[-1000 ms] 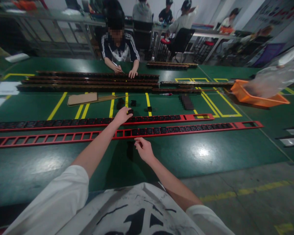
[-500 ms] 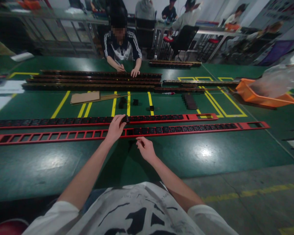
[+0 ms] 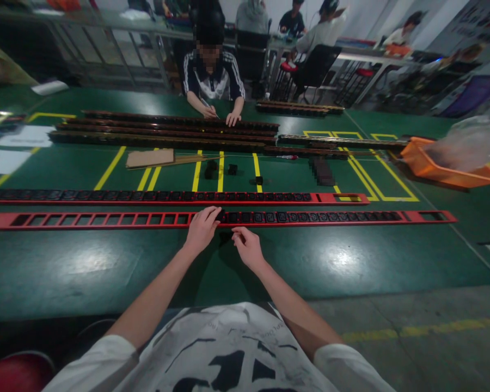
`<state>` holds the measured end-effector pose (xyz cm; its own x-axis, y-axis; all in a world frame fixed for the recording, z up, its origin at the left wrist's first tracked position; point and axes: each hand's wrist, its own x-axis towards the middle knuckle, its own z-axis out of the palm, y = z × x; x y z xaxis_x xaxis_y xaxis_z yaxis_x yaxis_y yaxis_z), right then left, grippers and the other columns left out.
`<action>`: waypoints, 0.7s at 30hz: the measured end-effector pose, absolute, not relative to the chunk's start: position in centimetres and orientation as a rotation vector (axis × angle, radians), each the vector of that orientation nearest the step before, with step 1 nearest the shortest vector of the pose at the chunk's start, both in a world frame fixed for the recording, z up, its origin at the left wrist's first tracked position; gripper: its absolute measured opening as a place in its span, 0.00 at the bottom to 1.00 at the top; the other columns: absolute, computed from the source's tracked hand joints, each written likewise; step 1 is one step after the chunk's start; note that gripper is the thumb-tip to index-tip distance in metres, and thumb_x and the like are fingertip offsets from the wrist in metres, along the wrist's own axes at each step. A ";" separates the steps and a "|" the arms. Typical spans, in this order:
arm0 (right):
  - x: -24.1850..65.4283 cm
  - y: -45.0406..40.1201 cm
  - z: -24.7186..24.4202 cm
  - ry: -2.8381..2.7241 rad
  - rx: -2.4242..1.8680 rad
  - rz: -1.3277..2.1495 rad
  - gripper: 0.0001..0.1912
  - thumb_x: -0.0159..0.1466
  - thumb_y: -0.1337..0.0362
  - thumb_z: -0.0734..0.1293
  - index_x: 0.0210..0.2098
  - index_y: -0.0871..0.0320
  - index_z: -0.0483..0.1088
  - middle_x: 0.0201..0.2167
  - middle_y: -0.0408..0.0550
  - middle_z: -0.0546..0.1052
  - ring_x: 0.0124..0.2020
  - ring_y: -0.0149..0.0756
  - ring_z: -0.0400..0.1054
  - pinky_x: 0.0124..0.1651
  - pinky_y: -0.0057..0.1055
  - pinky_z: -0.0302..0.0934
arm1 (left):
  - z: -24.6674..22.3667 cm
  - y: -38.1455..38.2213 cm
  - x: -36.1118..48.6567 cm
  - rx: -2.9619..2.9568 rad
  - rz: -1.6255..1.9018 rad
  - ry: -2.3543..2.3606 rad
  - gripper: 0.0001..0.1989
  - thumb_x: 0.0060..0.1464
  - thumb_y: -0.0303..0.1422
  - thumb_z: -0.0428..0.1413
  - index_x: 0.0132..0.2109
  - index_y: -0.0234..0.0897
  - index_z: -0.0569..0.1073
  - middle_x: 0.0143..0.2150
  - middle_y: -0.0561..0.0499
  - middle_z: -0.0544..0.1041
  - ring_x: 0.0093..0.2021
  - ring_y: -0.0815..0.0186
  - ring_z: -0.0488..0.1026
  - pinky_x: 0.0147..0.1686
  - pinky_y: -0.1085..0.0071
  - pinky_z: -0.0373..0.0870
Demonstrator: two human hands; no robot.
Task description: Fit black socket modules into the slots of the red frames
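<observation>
1. Black plastic block (image 3: 221, 214) has been brought down from above the gap between the two strips, where it was held half a second ago, to the near red strip (image 3: 410, 217).
2. It is pinched at the fingertips of the left hand (image 3: 203, 228), beside the filled row; whether it is seated in a slot cannot be told.
3. The right hand (image 3: 248, 246) is kept near the strip's front edge, fingers curled; whether anything is gripped cannot be told.
4. The near strip is framed in red, with open rectangular slots on the left and black sockets (image 3: 306, 216) set along the right.
5. The far red strip (image 3: 328, 198) is lined with similar black units.
6. A clear plastic bag (image 3: 476, 133) is held in the orange bin (image 3: 445, 170).
</observation>
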<state>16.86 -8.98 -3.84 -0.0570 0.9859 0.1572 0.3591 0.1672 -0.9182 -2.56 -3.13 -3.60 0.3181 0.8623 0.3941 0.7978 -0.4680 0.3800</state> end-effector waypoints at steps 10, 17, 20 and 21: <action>16.8 -9.0 -3.7 -1.572 -1.339 0.913 0.12 0.66 0.63 0.61 0.44 0.57 0.74 0.31 0.45 0.78 0.29 0.31 0.72 0.34 0.28 0.67 | -3.1 -3.5 -2.3 2.533 0.746 1.562 0.23 0.64 0.30 0.49 0.65 0.43 0.67 0.61 0.43 0.73 0.56 0.52 0.72 0.56 0.52 0.70; 16.8 -8.8 -3.8 -1.572 -1.340 0.909 0.12 0.66 0.63 0.61 0.44 0.57 0.74 0.31 0.45 0.78 0.28 0.31 0.72 0.35 0.28 0.67 | -3.6 -3.6 -2.2 2.554 0.768 1.478 0.25 0.65 0.28 0.48 0.68 0.39 0.64 0.63 0.39 0.70 0.59 0.52 0.70 0.60 0.51 0.70; 16.8 -8.9 -3.8 -1.570 -1.340 0.912 0.12 0.66 0.62 0.61 0.44 0.57 0.75 0.31 0.46 0.78 0.28 0.32 0.71 0.35 0.29 0.67 | -3.9 -3.6 -2.3 2.547 0.809 1.453 0.26 0.65 0.27 0.47 0.68 0.40 0.63 0.63 0.39 0.70 0.61 0.53 0.70 0.62 0.52 0.70; 16.8 -8.9 -3.8 -1.571 -1.339 0.913 0.12 0.66 0.62 0.61 0.43 0.57 0.75 0.31 0.46 0.78 0.28 0.32 0.71 0.34 0.29 0.67 | -3.9 -3.6 -2.3 2.544 0.817 1.443 0.26 0.65 0.27 0.47 0.68 0.41 0.63 0.63 0.39 0.70 0.61 0.53 0.69 0.62 0.52 0.70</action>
<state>16.77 -8.86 -3.80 -0.0584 0.9875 0.1462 0.3617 0.1574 -0.9189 -2.28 -3.57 -3.89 0.4049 0.8223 0.3998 0.7660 -0.5439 0.3428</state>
